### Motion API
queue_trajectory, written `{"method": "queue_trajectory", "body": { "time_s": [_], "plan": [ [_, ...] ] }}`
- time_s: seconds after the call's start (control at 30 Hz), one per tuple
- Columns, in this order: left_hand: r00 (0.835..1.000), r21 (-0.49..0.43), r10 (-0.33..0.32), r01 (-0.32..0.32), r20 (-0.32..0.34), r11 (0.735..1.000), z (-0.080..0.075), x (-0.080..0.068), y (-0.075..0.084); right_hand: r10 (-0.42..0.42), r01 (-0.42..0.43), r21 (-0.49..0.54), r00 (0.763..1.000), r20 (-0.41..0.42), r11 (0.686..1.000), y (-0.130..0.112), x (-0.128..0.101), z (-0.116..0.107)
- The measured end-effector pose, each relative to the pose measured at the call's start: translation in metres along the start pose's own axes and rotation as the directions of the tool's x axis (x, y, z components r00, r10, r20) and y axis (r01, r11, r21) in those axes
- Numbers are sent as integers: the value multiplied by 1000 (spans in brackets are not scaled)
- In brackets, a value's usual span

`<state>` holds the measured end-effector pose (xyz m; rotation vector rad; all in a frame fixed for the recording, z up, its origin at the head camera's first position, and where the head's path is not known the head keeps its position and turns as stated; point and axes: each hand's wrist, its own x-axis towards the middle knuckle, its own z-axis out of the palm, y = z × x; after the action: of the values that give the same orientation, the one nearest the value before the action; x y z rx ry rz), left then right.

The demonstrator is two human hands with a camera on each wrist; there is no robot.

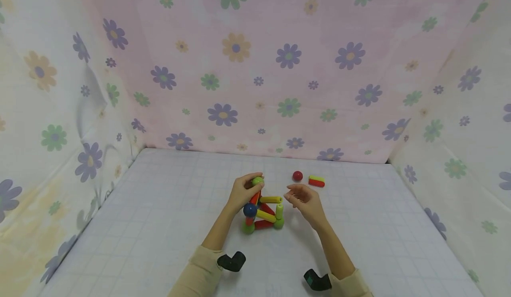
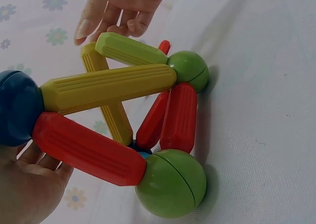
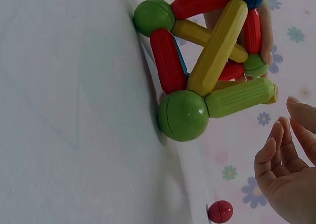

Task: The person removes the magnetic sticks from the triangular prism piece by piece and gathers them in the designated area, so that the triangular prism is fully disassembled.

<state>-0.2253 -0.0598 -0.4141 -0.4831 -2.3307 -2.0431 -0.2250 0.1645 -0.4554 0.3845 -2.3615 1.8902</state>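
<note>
head view shows the rod-and-ball frame [image 1: 263, 210] standing on the worktop [image 1: 159, 226], near the middle, between the two hands. the left hand [image 1: 241, 191] curls its fingers round the green top ball [image 1: 257, 181] at the frame's peak, while the right hand [image 1: 305, 203] hovers just beside the frame with fingers loosely bent and nothing in them — released, not touching as far as i can tell. from the left wrist, the frame reads as ribbed plastic rods, yellow [image 2: 108, 88] and red [image 2: 89, 149], meeting at smooth round balls, a green one [image 2: 172, 183] resting on the worktop and a blue one [image 2: 17, 108] at a corner. it looks light and each piece stiff, but the joints are likely the weak part: a sideways pull could pop a rod off a ball and fold the whole thing. the balls look glossy and a bit slippery; the ribbed rods should offer a surer hold. best taken at a ball joint with a gentle pinch, or steadied at the peak and base together. a loose red ball [image 1: 297, 176] and a spare red-and-yellow piece [image 1: 316, 181] lie beyond the right hand, apart from the frame.
</note>
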Motion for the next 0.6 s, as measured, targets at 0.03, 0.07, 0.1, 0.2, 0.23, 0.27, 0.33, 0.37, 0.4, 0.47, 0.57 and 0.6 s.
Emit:
{"method": "queue_trajectory", "body": {
  "time_s": [0.03,0.07,0.1,0.2,0.23,0.27,0.33,0.37,0.4,0.47,0.57,0.6],
  "plan": [
    [1000,2,1,-1,0,1000,0,0,0,-1,1,-1,1000,14,1000,-5,-2,2],
    [1000,3,1,-1,0,1000,0,0,0,-11,11,-5,1000,26,1000,-7,-2,4],
    [1000,5,2,-2,-2,1000,0,0,0,-22,22,-4,999,39,1000,-7,-3,6],
    [1000,9,3,-3,-1,1000,0,0,1,-55,57,-15,995,80,998,-11,-5,11],
    [1000,7,4,-4,0,1000,0,0,1,-71,73,-21,993,91,997,-12,-6,13],
    [1000,6,4,-4,3,1000,0,0,1,-88,90,-18,991,103,996,-10,-6,13],
    [1000,3,8,-8,6,1000,0,0,1,-125,128,-22,984,125,991,-18,-8,16],
    [1000,2,7,-7,7,1000,0,0,1,-138,143,-30,982,132,989,-23,-9,17],
    [1000,0,8,-8,8,1000,0,0,1,-149,155,-35,979,139,987,-28,-10,18],
    [1000,-3,9,-9,6,1000,0,0,1,-159,168,-48,976,150,985,-38,-12,20],
    [1000,-5,13,-13,6,1000,0,0,1,-146,161,-90,977,158,983,-45,-13,21],
    [1000,-5,15,-15,5,1000,0,0,1,-143,159,-97,977,160,983,-45,-13,21]
  ]
}}
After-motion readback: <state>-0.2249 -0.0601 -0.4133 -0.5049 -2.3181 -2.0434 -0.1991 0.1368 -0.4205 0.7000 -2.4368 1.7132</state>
